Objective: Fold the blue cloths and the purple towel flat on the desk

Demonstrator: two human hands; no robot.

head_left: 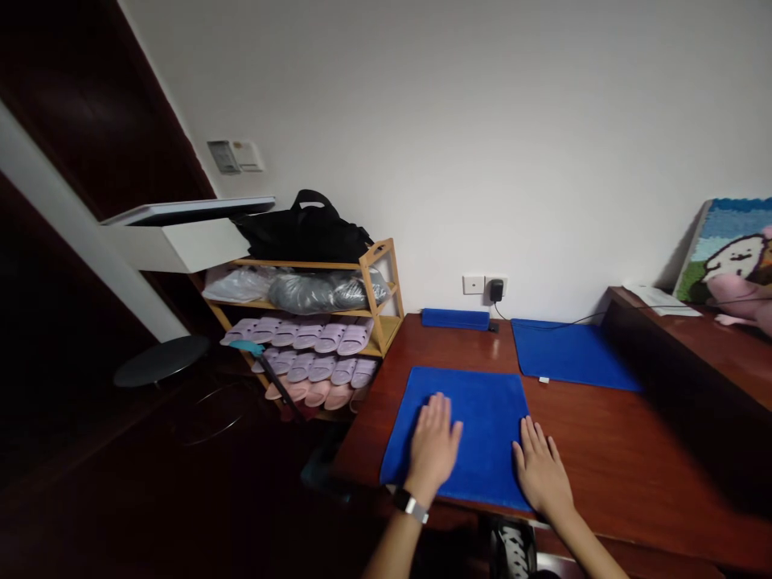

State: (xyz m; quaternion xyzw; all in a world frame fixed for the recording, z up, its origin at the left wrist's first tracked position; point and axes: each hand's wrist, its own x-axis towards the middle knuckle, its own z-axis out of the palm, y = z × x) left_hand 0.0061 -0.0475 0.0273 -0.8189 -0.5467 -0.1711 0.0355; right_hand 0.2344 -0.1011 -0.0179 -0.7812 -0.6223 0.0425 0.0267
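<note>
Where the blue cloth [486,430] is spread at the near edge of the worktop [633,462], nothing is held in either grip: left hand [434,445] laid on it, right hand [544,471] across its right border, fingers extended. Wrinkling could be caused by sideways pressure. Second cloth [572,354] noted farther back.

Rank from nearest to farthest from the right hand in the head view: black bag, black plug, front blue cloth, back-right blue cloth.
1. Front blue cloth: immediately left, by the right hand.
2. Back-right blue cloth: ahead, on the table.
3. Black plug: farther ahead, left, on the wall.
4. Black bag: far left, atop the rack.
</note>
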